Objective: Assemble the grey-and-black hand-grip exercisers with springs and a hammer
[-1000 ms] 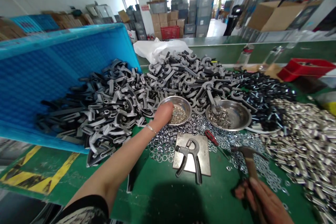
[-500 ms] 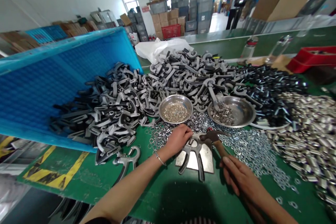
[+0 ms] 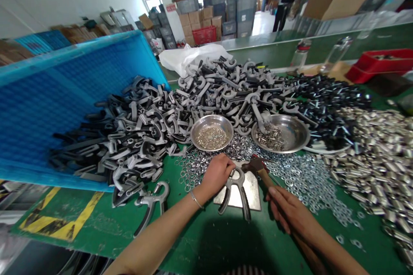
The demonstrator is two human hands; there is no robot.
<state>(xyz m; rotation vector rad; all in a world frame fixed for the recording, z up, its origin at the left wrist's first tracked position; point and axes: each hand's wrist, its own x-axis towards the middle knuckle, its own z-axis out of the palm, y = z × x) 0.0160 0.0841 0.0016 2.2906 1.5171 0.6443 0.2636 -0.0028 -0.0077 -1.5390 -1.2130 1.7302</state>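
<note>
My left hand (image 3: 220,170) is closed at the upper end of a grey and black hand grip exerciser (image 3: 244,200), its fingertips pinched by the top joint. That V-shaped piece lies on a flat metal plate (image 3: 254,191), handles toward me. Wrapped round the wooden handle of a claw hammer (image 3: 257,165) is my right hand (image 3: 285,207). The hammer's head sits just right of the exerciser's top; whether they touch I cannot tell. Left of my left forearm lies another hand grip exerciser (image 3: 151,202) with a spring showing.
A blue crate (image 3: 80,66) lies tipped at left, spilling grey and black handle parts (image 3: 145,124). Two steel bowls (image 3: 212,119) (image 3: 298,131) hold small metal pieces. Loose washers (image 3: 309,184), silver cylinders (image 3: 377,159) and black knobs (image 3: 325,99) spread rightward. A red tray (image 3: 371,66) stands behind.
The whole view has shifted slightly left. The hammer's head has moved a little beside the exerciser's top. Both hands keep their holds.
</note>
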